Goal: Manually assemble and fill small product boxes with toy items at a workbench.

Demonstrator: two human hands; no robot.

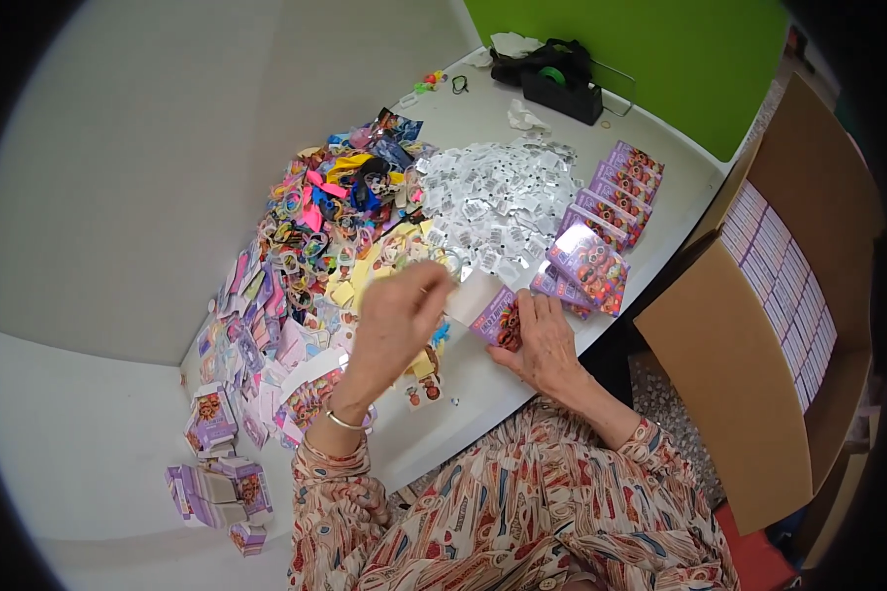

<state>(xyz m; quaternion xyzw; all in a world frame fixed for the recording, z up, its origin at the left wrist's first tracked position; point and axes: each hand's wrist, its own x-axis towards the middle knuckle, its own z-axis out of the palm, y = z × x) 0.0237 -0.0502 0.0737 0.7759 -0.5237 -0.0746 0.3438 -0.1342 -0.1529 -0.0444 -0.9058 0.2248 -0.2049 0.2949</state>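
Note:
My right hand point(546, 347) holds a small purple cardboard box point(497, 317) down at the table's near edge. Its white flap point(474, 295) stands open toward my left hand. My left hand point(397, 320) hovers left of the box, fingers curled into a pinch; whatever they hold, if anything, is hidden. Beneath it lie yellow cards point(365, 268) and small picture cut-outs point(424, 391). Just beyond both hands spreads a heap of small white printed packets point(498, 202). Beside my right hand, finished-looking purple boxes point(591, 268) lie overlapped, with a row of similar ones point(616, 197) behind.
Colourful bands and trinkets point(330, 197) pile up at the back left, above purple and pink cards point(256, 345). Flattened or folded purple boxes point(222, 488) sit at the lower left. A black tape dispenser point(562, 94) stands at the back. An open carton point(724, 394) packed with boxes is at right.

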